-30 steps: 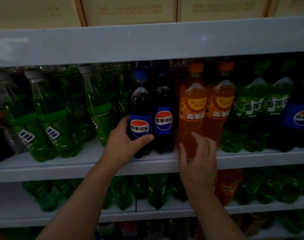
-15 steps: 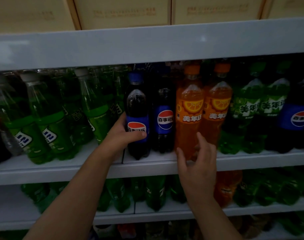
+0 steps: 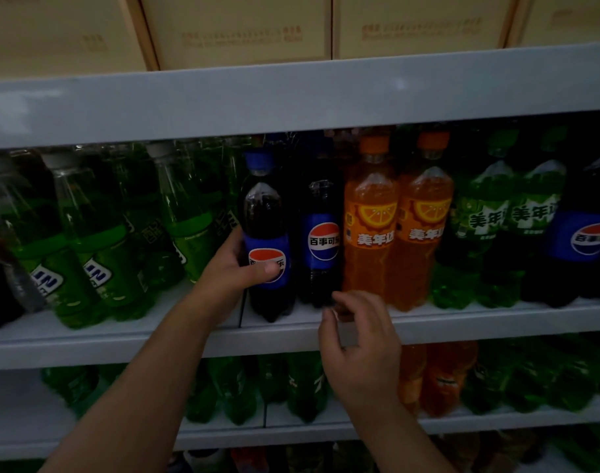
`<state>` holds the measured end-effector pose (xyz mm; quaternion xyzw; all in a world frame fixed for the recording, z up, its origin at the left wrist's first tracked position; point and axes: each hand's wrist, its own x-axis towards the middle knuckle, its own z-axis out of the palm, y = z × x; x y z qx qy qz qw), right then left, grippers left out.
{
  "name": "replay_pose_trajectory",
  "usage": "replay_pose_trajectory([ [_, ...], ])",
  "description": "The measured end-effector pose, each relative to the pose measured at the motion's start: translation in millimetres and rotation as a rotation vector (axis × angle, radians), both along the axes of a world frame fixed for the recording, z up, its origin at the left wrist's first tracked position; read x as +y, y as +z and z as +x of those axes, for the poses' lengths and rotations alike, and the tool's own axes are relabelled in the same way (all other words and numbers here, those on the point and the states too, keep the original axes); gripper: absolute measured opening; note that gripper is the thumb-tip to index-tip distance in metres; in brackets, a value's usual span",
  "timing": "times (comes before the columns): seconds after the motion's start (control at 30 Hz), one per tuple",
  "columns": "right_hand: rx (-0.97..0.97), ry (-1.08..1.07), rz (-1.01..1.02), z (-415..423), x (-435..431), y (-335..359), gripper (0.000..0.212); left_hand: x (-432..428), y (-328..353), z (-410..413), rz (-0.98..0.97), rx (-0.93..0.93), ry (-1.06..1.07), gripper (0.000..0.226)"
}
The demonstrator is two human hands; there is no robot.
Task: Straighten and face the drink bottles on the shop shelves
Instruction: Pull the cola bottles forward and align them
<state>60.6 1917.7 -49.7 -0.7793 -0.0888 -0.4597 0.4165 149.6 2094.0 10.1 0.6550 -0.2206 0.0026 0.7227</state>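
My left hand point(image 3: 235, 268) grips a dark cola bottle point(image 3: 266, 213) with a blue cap and blue label at the front of the middle shelf point(image 3: 121, 339); my thumb lies across its label. A second cola bottle point(image 3: 320, 240) stands just right of it, label facing out. Two orange soda bottles point(image 3: 372, 227) point(image 3: 424, 220) stand right of that. My right hand point(image 3: 360, 339) hovers in front of the shelf edge below the second cola and first orange bottle, fingers loosely curled, holding nothing.
Green soda bottles point(image 3: 97, 240) lean leftward along the left of the shelf. More green bottles point(image 3: 486, 227) and another cola bottle point(image 3: 588, 244) fill the right. The shelf above point(image 3: 291, 93) hangs low over the caps. A lower shelf point(image 3: 462, 421) holds green and orange bottles.
My right hand has let go of the first orange bottle and dropped back to the shelf edge. My left hand keeps hold of the cola bottle, now nearer the front edge.
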Motion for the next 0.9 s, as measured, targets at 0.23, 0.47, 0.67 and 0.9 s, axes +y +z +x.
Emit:
replay_pose_trajectory([
  [0.23, 0.194, 0.060, 0.003, -2, 13, 4, 0.050, -12, 23, 11, -0.211, 0.140, -0.201, 0.097],
  [0.47, 0.224, 0.010, -0.088, 7, 32, -1, 0.064, -11, 34, 17, -0.245, 0.209, -0.325, 0.099],
  [0.67, 0.068, 0.034, -0.036, 7, 32, -9, 0.051, -10, 21, 22, -0.180, 0.222, -0.256, 0.093],
  [0.9, 0.162, -0.012, 0.010, 20, 39, 2, 0.063, -8, 19, 18, -0.103, 0.128, -0.245, 0.080],
])
